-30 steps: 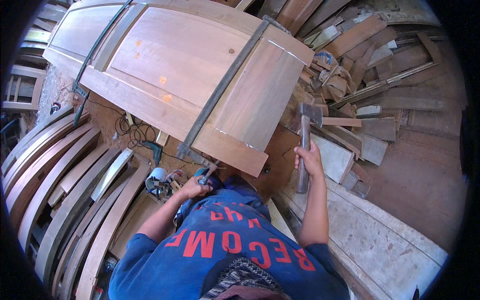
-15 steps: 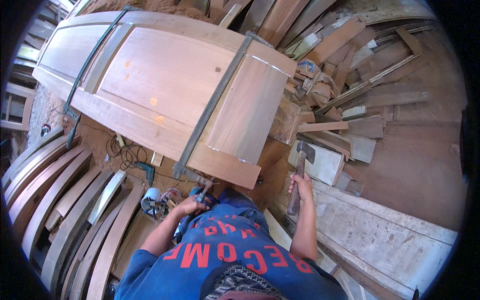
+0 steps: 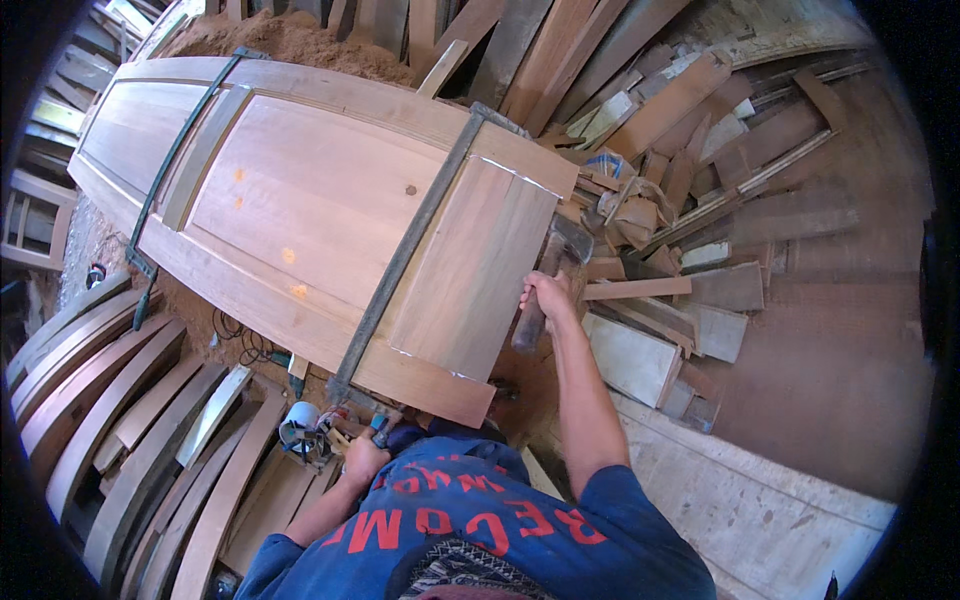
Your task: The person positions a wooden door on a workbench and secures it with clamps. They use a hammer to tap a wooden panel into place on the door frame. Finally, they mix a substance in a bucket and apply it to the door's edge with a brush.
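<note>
A wooden panel door (image 3: 320,200) lies raised in front of me, with a dark bar clamp (image 3: 415,240) across its near end and a green bar clamp (image 3: 185,160) farther left. My right hand (image 3: 548,298) is wrapped around the wooden handle of a hammer (image 3: 530,325). Its dark metal head is beside the door's right end; whether they touch, I cannot tell. My left hand (image 3: 364,462) is closed near the dark clamp's screw end, low by the door's near edge. A blue piece shows at its fingers, and the rest of its grip is hidden.
Curved wooden pieces (image 3: 150,440) stand in a row at left. Offcuts and boards (image 3: 690,140) pile up beyond the door's right end. A pale panel (image 3: 740,490) lies at lower right. Cable (image 3: 240,335) and a white round container (image 3: 300,425) are near my left hand.
My right hand has swung the hammer forward and left, to the door's right end. My left hand has drawn down and left, and the view has shifted slightly.
</note>
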Motion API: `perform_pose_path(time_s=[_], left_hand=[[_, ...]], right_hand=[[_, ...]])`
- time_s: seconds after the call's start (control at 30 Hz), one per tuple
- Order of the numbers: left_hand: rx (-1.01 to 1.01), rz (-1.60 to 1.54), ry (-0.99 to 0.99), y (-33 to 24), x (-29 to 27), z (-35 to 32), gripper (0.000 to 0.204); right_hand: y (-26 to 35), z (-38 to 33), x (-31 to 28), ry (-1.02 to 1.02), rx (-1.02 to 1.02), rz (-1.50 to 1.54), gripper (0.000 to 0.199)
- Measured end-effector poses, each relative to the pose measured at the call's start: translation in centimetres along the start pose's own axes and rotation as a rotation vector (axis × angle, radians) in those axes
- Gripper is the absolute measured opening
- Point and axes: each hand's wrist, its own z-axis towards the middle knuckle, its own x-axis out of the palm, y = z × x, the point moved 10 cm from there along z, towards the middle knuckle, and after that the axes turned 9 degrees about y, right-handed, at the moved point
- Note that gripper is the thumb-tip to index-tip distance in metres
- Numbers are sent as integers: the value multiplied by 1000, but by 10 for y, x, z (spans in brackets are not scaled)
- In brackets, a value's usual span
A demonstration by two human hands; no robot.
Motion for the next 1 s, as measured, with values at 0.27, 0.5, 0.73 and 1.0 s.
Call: perform_pose_path(time_s=[0.27,0.5,0.73,1.0], left_hand=[[-120,106,-68,-10,-10,-17,49],[-153,106,-141,-15,-15,-18,43],[-113,117,-150,-11,-12,-19,49],[54,-111,235,-5,7,2,37]], right_hand=[[18,-2,1,56,41,-48,19],[23,3,-13,40,-54,53,18],[2,-17,-3,-6,-69,85,27],[-10,-75,-18,-19,-19,-45,32]])
